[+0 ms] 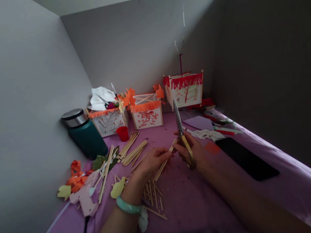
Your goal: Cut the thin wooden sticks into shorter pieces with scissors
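My left hand (152, 164) is closed with its fingertips on a thin wooden stick (161, 169), which slants up toward my other hand. In my right hand (193, 150) there is a pair of scissors (178, 118), its blades pointing up and its yellow handle against the palm. The right fingertips come close to the stick's upper end; whether they pinch it I cannot tell. Short cut sticks (154, 193) lie loose under my left wrist. Bundles of longer sticks (134, 153) rest just beyond the left hand.
A pink glue gun (85, 199) and a green bottle (84, 135) stand at the left. Along the back are paper lanterns (148, 118), a red cup (123, 134) and a hanging lantern (187, 91). A black phone (247, 157) lies right. Grey panels (136, 39) enclose the table.
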